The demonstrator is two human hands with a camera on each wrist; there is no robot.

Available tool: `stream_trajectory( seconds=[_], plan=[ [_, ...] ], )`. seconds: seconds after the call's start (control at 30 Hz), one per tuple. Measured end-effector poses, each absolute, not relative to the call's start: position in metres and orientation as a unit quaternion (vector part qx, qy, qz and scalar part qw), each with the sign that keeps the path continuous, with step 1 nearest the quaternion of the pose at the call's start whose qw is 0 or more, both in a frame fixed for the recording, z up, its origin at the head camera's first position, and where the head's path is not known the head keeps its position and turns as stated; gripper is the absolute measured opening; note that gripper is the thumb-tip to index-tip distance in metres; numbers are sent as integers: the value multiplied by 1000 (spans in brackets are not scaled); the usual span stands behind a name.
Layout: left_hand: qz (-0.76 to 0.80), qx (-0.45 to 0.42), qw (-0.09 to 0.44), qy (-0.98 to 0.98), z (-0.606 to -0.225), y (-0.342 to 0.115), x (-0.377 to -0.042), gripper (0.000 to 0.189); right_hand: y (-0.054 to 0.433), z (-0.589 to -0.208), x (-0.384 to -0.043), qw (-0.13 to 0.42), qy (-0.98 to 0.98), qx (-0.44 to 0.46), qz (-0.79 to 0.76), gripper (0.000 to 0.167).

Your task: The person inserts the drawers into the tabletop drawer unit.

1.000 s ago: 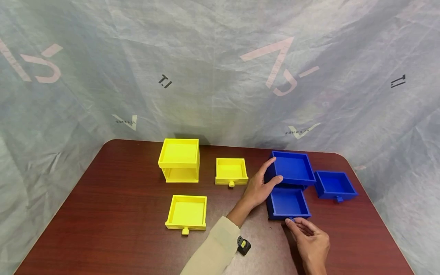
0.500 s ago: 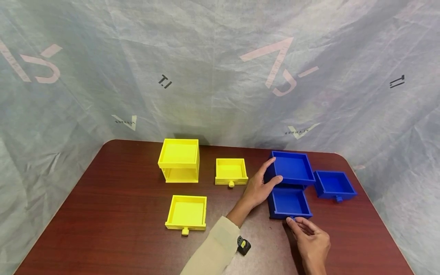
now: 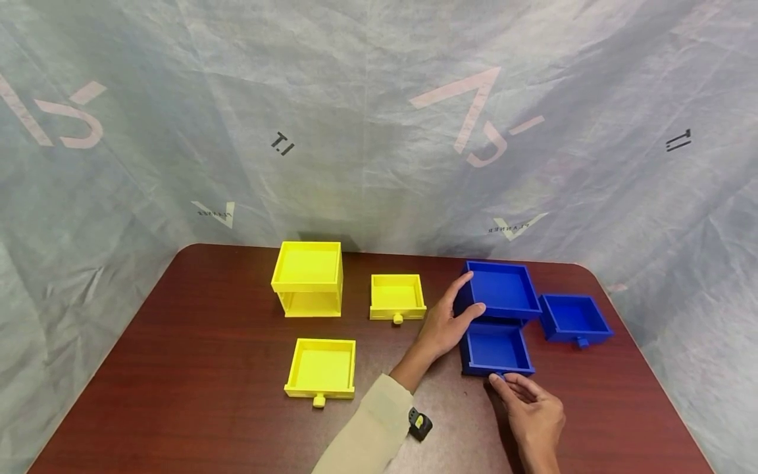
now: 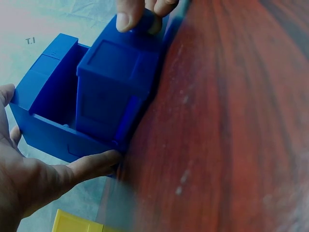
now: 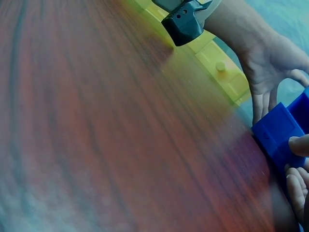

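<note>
My left hand [image 3: 444, 326] holds the left side of a blue drawer cabinet [image 3: 505, 289], the thumb at its front edge and fingers along the side. A blue drawer [image 3: 499, 347] stands at the cabinet's lower opening, its back end at or just inside it. My right hand [image 3: 533, 411] pinches the drawer's small front knob, mostly hidden by the fingertips. In the left wrist view, the drawer [image 4: 113, 72] lines up with the lower slot, beside the open upper slot of the cabinet [image 4: 48, 77]. The right wrist view catches only the drawer's front [image 5: 280, 133].
Another blue drawer [image 3: 574, 316] lies right of the cabinet. To the left stand a yellow cabinet [image 3: 308, 263] with an open front, and two yellow drawers, one behind [image 3: 397, 293] and one nearer [image 3: 322, 368]. A grey printed cloth [image 3: 367, 131] hangs behind the brown table [image 3: 195, 368].
The blue drawer in my right hand has shifted slightly sideways and a little toward the cabinet. My left hand keeps its hold on the cabinet. The head view has shifted slightly.
</note>
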State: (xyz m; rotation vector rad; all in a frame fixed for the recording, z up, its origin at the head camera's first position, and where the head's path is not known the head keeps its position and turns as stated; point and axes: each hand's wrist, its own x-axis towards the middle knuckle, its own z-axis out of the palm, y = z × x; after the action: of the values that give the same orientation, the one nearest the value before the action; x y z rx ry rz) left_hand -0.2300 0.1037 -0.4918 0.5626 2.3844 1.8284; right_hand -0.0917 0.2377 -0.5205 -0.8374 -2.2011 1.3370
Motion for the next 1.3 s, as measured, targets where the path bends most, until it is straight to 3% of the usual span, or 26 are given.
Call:
stream_trajectory(
  seconds=[0.6,0.97,1.3],
  plan=[
    [599,177,42,780,-491,105,-227,60,239,-521,-92,213,-800,-304,472,40],
    [596,180,42,781,-492,103,-229,60,234,-523,-95,241,-818,-272,446,28],
    [597,187,38,779,-491,103,-230,60,234,-522,-97,203,-793,-294,493,33]
  ],
)
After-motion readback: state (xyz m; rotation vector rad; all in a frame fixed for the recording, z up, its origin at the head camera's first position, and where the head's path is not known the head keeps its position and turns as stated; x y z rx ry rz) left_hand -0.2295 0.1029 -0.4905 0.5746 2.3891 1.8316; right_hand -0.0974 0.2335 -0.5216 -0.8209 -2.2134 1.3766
